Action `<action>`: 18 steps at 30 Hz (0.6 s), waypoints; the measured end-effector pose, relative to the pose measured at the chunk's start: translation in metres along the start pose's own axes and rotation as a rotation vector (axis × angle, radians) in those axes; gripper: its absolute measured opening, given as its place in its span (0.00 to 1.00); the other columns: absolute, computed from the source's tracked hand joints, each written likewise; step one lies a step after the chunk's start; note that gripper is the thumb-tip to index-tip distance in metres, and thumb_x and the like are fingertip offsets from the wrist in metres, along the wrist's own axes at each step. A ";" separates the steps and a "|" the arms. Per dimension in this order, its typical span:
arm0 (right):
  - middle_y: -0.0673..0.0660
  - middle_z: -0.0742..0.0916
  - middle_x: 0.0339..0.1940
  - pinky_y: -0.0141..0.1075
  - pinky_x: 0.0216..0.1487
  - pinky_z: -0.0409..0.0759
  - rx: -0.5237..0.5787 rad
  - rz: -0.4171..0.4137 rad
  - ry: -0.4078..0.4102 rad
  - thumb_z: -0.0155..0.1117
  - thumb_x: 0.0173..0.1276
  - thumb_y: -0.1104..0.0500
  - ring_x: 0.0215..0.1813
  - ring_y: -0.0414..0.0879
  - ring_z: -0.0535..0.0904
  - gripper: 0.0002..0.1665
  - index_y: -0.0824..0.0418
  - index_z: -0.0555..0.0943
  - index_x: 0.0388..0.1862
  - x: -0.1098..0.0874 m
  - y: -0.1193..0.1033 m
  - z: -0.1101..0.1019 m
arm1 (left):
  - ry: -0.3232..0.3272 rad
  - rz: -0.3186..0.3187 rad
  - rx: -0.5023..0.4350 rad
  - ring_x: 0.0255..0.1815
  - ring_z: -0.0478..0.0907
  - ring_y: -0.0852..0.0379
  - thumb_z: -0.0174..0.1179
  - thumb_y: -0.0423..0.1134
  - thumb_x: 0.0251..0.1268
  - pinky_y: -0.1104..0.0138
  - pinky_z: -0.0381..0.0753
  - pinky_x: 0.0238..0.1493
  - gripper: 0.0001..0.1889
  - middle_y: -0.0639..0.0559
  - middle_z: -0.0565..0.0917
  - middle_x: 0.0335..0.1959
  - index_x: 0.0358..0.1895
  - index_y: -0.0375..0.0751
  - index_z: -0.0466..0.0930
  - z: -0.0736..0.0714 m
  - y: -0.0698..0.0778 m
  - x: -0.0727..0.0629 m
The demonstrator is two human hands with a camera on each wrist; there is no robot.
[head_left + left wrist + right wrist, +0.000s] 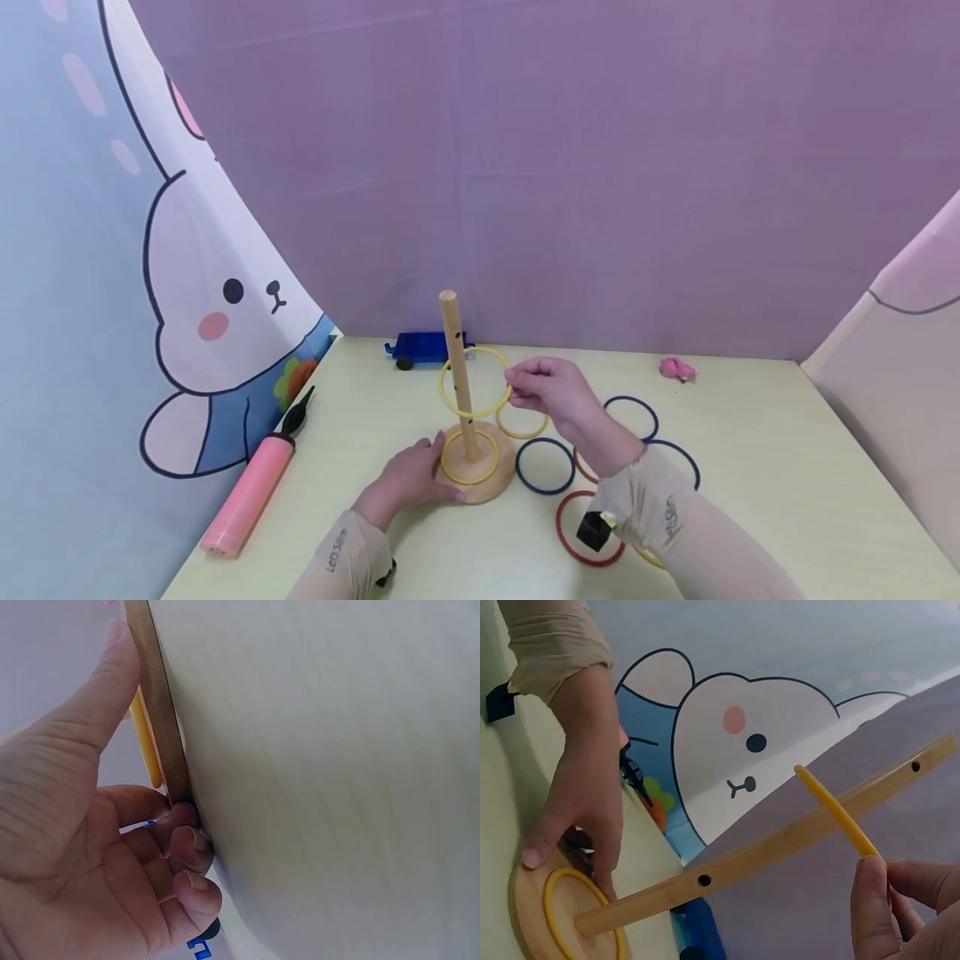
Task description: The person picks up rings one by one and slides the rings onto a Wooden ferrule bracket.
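A wooden ring-toss stand stands upright on the table, its round post rising from a disc base. One yellow ring lies flat on that base, around the post's foot. My left hand grips the left edge of the base, thumb at the front and fingers curled behind; the left wrist view shows the base's rim against the thumb. Between thumb and fingertips, my right hand pinches a second yellow ring. That ring is held partway up and appears to encircle the post.
Right of the stand lie blue rings, red rings and more yellow rings, some partly behind the right arm. A blue toy cart sits behind the post. A pink hand pump lies left, a small pink object far right.
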State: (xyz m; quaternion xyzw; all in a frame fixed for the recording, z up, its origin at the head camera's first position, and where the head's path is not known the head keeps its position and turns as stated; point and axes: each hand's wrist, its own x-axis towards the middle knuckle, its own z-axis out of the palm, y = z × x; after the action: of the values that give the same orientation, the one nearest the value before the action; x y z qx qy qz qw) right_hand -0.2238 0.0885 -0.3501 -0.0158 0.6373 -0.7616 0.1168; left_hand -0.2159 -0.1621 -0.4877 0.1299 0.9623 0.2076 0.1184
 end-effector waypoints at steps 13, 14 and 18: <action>0.59 0.85 0.29 0.31 0.33 0.84 0.027 0.060 0.028 0.64 0.65 0.71 0.27 0.42 0.83 0.07 0.74 0.79 0.41 0.007 0.045 -0.006 | 0.007 0.011 0.014 0.60 0.73 0.34 0.73 0.66 0.41 0.44 0.72 0.59 0.60 0.29 0.72 0.62 0.74 0.32 0.58 -0.001 0.001 -0.002; 0.59 0.85 0.30 0.31 0.33 0.84 0.026 0.062 0.030 0.64 0.65 0.71 0.27 0.42 0.83 0.08 0.74 0.79 0.41 0.007 0.047 -0.006 | 0.012 0.015 0.015 0.59 0.73 0.34 0.73 0.65 0.41 0.44 0.72 0.59 0.60 0.29 0.72 0.61 0.73 0.31 0.58 -0.001 0.002 -0.003; 0.61 0.85 0.30 0.31 0.33 0.84 0.027 0.090 0.047 0.66 0.64 0.70 0.27 0.43 0.83 0.08 0.74 0.79 0.41 0.006 0.058 -0.007 | 0.018 0.023 0.016 0.58 0.74 0.34 0.74 0.64 0.41 0.44 0.73 0.58 0.60 0.29 0.73 0.60 0.73 0.31 0.58 -0.002 0.003 -0.003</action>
State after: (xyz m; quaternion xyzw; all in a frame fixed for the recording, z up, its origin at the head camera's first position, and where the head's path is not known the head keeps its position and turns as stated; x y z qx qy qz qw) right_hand -0.2214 0.0844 -0.4088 0.0324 0.6296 -0.7642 0.1360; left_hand -0.2126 -0.1610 -0.4844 0.1402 0.9633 0.2024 0.1064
